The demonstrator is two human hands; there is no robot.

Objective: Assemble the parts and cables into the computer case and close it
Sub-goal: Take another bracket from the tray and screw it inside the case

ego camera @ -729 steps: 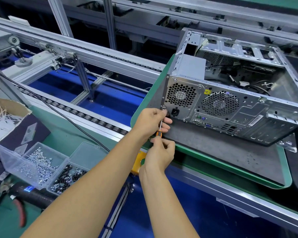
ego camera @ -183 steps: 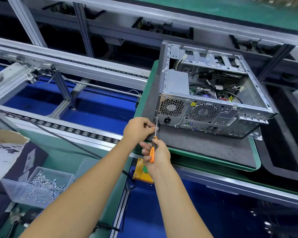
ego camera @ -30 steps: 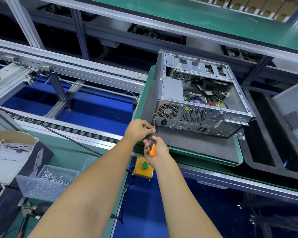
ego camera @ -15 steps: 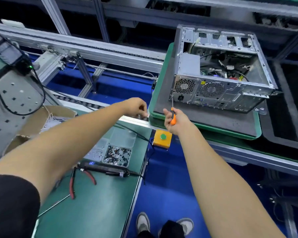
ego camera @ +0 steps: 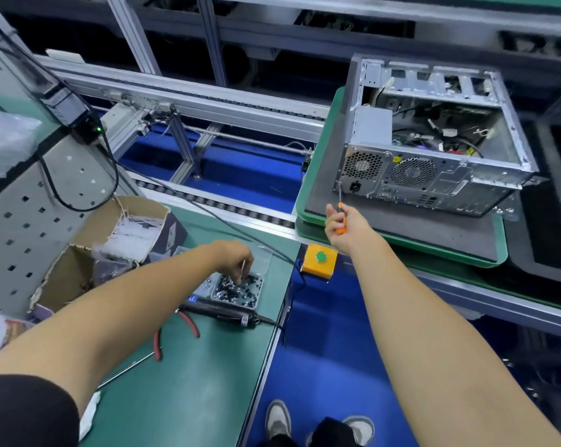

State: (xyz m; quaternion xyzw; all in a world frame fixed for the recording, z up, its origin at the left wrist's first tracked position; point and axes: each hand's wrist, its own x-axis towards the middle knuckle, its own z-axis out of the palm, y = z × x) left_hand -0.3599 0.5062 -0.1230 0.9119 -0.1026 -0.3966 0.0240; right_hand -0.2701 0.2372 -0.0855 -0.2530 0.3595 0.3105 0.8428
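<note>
The computer case (ego camera: 434, 150) lies on its side on a pallet (ego camera: 402, 233), at the right and far side. In front of the pallet's left corner sits a button box (ego camera: 319, 261). Left of this box, on the workbench (ego camera: 192, 382), stands a screw tray (ego camera: 237, 287), with an electric screwdriver (ego camera: 221, 312) and pliers (ego camera: 176, 333) before it. A cardboard box (ego camera: 111, 240) is behind, to the left.

Head view, steeply downward, apparently.

1 PC case (ego camera: 434, 150), 1 screwdriver (ego camera: 340, 217), 2 hands (ego camera: 237, 256), 1 pliers (ego camera: 176, 333).
</note>
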